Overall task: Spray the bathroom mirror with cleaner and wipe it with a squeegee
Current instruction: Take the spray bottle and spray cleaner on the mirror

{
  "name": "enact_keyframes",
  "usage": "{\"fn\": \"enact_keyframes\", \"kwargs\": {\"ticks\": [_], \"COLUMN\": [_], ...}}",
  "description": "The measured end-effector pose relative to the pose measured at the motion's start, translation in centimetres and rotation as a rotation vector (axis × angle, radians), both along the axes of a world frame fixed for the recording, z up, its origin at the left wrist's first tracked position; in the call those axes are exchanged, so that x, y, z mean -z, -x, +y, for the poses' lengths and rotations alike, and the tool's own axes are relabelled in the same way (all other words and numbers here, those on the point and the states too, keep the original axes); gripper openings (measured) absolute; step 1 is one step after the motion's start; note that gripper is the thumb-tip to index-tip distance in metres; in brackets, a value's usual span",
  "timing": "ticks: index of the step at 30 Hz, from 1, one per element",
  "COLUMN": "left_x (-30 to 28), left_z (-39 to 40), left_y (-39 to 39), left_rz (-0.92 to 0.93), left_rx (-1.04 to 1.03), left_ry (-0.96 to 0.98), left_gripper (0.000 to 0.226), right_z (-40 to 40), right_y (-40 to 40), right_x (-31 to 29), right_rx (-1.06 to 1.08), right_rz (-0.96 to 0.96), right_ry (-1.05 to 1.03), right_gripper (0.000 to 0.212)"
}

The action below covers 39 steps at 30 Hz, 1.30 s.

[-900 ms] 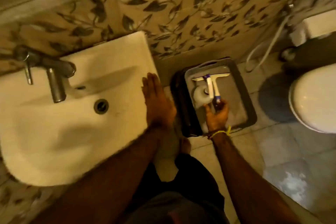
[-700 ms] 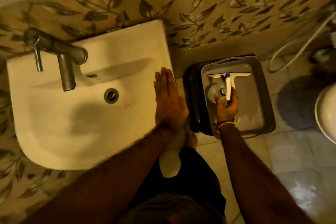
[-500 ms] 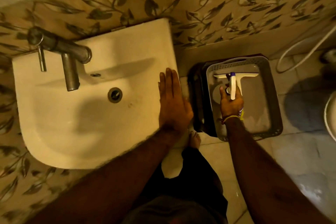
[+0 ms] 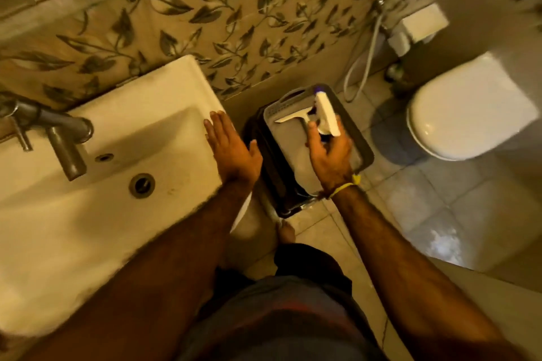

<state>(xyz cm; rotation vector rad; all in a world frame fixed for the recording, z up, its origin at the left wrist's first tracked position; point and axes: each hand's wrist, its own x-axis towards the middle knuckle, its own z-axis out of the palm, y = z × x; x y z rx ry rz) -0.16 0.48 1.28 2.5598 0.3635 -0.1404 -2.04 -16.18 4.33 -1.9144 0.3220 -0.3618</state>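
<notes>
My right hand (image 4: pixel 330 160) is shut on a white spray bottle (image 4: pixel 327 116) with a purple tip. It holds the bottle tilted above a grey plastic basket (image 4: pixel 365 152) on the floor. A white squeegee (image 4: pixel 291 119) lies in the basket just left of the bottle, its dark handle running under my thumb. My left hand (image 4: pixel 233 152) rests flat and open on the right rim of the white sink (image 4: pixel 164 88). The mirror itself is out of view; only a blurred glass edge shows at the upper left.
A metal tap (image 4: pixel 66 141) stands at the sink's left. A white toilet (image 4: pixel 472 108) sits to the right, with a hose (image 4: pixel 365 58) hanging on the leaf-patterned wall. The basket rests on a dark stool. Tiled floor spreads to the right, and my bare foot is below the basket.
My right hand has closed on the bottle and raised it from the basket, tilting it to the right. The squeegee stayed in the basket. My left hand kept its place on the sink rim.
</notes>
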Motion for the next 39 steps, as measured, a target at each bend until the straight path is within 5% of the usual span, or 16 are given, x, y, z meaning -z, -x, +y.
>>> {"fn": "enact_keyframes", "kwargs": {"ticks": [5, 9, 16, 20, 24, 27, 33, 39], "left_x": [-4.5, -9.9, -23.5, -33.3, -43.5, -50.1, -58.1, -61.0], "left_z": [5.9, 11.0, 20.6, 27.5, 35.6, 41.5, 48.6, 49.0], "left_y": [0.7, 4.3, 7.3, 7.3, 7.3, 7.4, 5.6, 0.1], "left_rz": [0.068, -0.242, -0.929, -1.223, -1.376, -1.331, -1.025, -0.826], "left_rx": [0.054, 0.179, 0.256, 0.139, -0.132, -0.284, -0.237, -0.259], "left_ry": [0.176, 0.053, -0.17, -0.409, -0.446, -0.487, -0.567, -0.186], "left_gripper": [0.078, 0.059, 0.038, 0.033, 0.036, 0.047, 0.081, 0.108], "right_z": [4.8, 11.0, 23.4, 28.6, 31.9, 33.2, 37.0, 39.7], "right_y": [1.5, 1.4, 2.4, 3.3, 3.3, 2.8, 1.8, -1.2], "right_x": [-8.0, -14.5, -27.9, -36.0, -43.8, -49.4, -58.0, -61.7], "right_rx": [-0.146, -0.274, -0.612, -0.759, -0.892, -0.944, -0.953, -0.835], "right_rz": [-0.167, -0.266, -0.546, -0.688, -0.79, -0.89, -0.95, -0.919], "right_ry": [0.048, 0.018, 0.001, -0.068, -0.058, -0.019, 0.26, 0.277], "right_gripper": [0.012, 0.031, 0.015, 0.019, 0.027, 0.034, 0.032, 0.039]}}
